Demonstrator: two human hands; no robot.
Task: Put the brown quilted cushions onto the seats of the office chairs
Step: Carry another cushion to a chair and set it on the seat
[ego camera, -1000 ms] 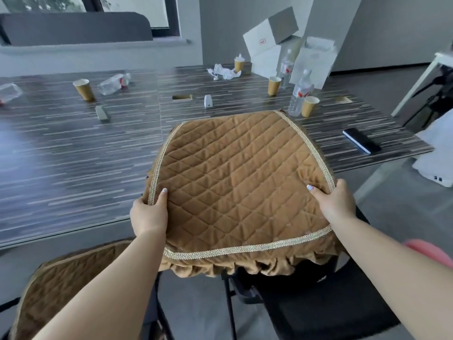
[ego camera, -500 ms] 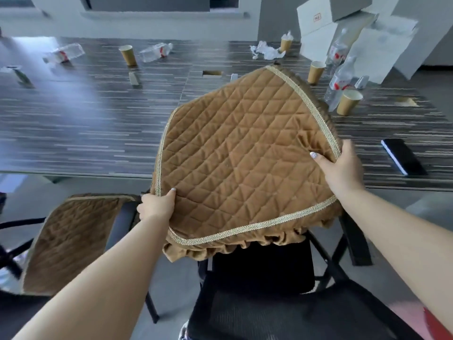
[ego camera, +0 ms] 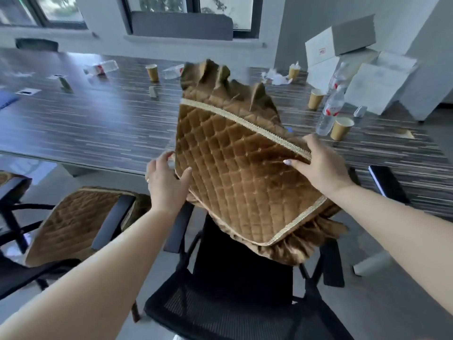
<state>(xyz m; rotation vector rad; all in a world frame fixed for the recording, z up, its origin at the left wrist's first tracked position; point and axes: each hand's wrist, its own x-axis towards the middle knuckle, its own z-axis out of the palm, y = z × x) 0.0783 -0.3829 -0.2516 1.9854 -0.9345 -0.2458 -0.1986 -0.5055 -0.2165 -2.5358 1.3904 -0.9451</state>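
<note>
Hands holding tilted brown quilted cushion, above black chair

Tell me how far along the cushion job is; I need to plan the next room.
Done: one brown quilted cushion lies on the left chair's seat. In hand: a second cushion is held tilted in the air above the black office chair, the right hand gripping its trimmed edge, the left hand at its side edge. Left: lowering it onto that bare seat. Other chairs are out of view.

Tilted cushion between both hands
</note>
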